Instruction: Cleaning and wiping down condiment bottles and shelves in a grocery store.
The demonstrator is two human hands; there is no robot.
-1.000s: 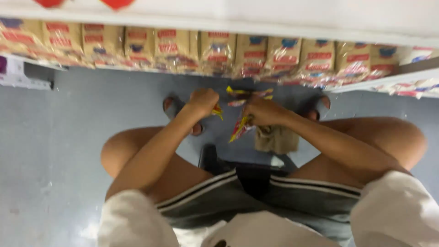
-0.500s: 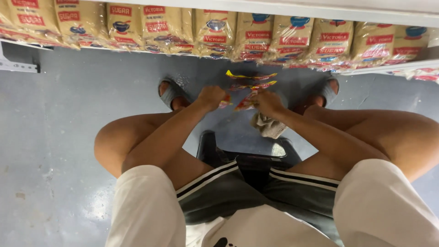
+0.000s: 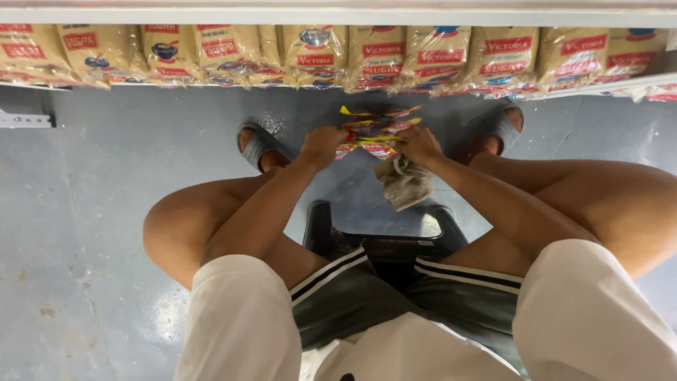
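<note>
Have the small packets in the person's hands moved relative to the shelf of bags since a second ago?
Cannot tell for certain: the camera itself shifted. The packets now sit somewhat nearer the shelf of bags, held by both the left hand and right hand.

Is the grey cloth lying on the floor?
No, the grey cloth hangs from the right hand, which also holds the small packets.

Sachets (image 3: 377,132) between the hands, cloth (image 3: 403,183) under the right, shelf bags (image 3: 374,56) beyond, stool (image 3: 321,229) below.

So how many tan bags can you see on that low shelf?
About 10 tan bags in one row along the shelf above both hands, left edge to right; more may sit behind or out of frame.
</note>
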